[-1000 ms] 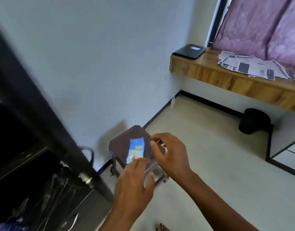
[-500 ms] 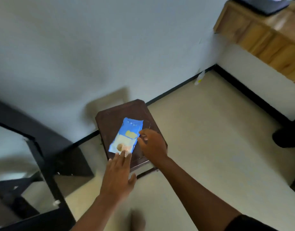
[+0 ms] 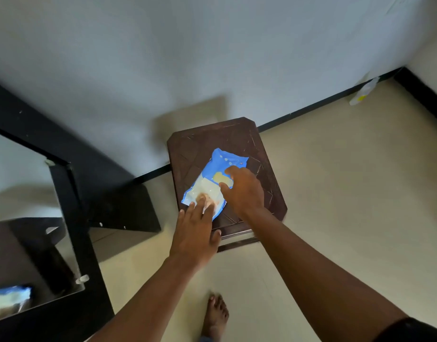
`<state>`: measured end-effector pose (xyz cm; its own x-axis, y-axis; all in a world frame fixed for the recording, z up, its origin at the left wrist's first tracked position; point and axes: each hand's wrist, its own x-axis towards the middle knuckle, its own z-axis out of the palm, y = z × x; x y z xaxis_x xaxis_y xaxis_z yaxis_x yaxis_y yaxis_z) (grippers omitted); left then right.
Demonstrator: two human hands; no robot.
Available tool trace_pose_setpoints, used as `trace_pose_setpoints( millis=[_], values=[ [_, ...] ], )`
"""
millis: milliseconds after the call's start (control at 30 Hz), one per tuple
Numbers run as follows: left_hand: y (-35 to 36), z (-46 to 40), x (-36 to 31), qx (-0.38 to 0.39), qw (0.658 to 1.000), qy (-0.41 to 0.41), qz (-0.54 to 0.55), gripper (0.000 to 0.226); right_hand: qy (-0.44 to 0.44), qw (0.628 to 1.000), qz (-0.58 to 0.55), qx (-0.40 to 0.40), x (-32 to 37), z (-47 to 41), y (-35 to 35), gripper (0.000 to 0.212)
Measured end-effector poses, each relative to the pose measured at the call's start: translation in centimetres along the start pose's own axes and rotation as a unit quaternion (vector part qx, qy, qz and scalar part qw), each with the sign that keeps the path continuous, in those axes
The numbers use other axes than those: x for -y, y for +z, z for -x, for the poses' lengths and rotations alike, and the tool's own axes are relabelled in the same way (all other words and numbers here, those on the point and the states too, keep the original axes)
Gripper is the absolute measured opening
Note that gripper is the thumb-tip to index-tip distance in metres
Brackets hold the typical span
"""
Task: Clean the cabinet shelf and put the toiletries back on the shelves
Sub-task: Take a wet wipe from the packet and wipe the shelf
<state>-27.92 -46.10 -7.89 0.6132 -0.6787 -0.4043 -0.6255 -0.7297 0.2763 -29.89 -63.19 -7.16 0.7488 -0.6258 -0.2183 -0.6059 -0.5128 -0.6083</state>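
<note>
A bare foot (image 3: 216,314) stands on the floor at the bottom, partly cut off. Beyond it, the left hand (image 3: 194,239) lies flat, fingers spread, on the near end of a blue packet (image 3: 213,183). The right hand (image 3: 244,191) pinches the packet's middle, fingertips hidden. The packet lies on a dark brown stool (image 3: 261,169) by the wall; its print is unreadable.
</note>
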Motion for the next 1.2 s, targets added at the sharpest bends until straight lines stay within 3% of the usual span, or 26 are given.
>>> trace_pose_setpoints(
  millis=[367, 500, 567, 633, 733, 800, 833, 1000, 1200],
  values=[
    [-1.3, 0.2, 0.4, 0.039, 0.999, -0.010, 0.026, 0.075, 0.097, 0.989, -0.090, -0.066, 0.8, 1.4, -0.4, 0.010],
    [-3.6, 0.9, -0.8, -0.047, 0.990, -0.019, 0.128, 0.049, 0.126, 0.971, -0.170, -0.114, 1.8, 4.7, -2.8, 0.008],
    [-5.8, 1.6, -2.4, -0.081, 0.970, -0.058, 0.222, 0.045, 0.136, 0.953, -0.240, -0.123, 2.6, 6.7, -4.6, 0.006],
    [-8.4, 2.4, -4.0, -0.108, 0.928, -0.092, 0.345, 0.042, 0.143, 0.929, -0.323, -0.112, 3.4, 9.1, -6.7, 0.004],
    [-12.8, 4.8, -6.1, -0.102, 0.839, -0.095, 0.526, 0.035, 0.157, 0.875, -0.452, -0.073, 5.0, 12.8, -10.9, 0.004],
    [-15.6, 7.7, -7.4, -0.049, 0.762, -0.083, 0.640, 0.029, 0.159, 0.844, -0.511, -0.036, 6.2, 15.4, -13.7, 0.006],
    [-16.9, 9.4, -7.8, -0.029, 0.740, -0.068, 0.668, 0.028, 0.154, 0.837, -0.525, -0.021, 6.9, 16.7, -15.0, 0.007],
    [-20.5, 16.8, -8.1, -0.023, 0.719, -0.024, 0.695, 0.024, 0.081, 0.844, -0.529, 0.020, 10.8, 23.2, -19.2, 0.021],
    [-22.2, 25.3, -5.0, -0.007, 0.734, -0.016, 0.679, 0.021, 0.044, 0.866, -0.495, 0.054, 15.5, 32.0, -19.1, 0.024]
  ],
)
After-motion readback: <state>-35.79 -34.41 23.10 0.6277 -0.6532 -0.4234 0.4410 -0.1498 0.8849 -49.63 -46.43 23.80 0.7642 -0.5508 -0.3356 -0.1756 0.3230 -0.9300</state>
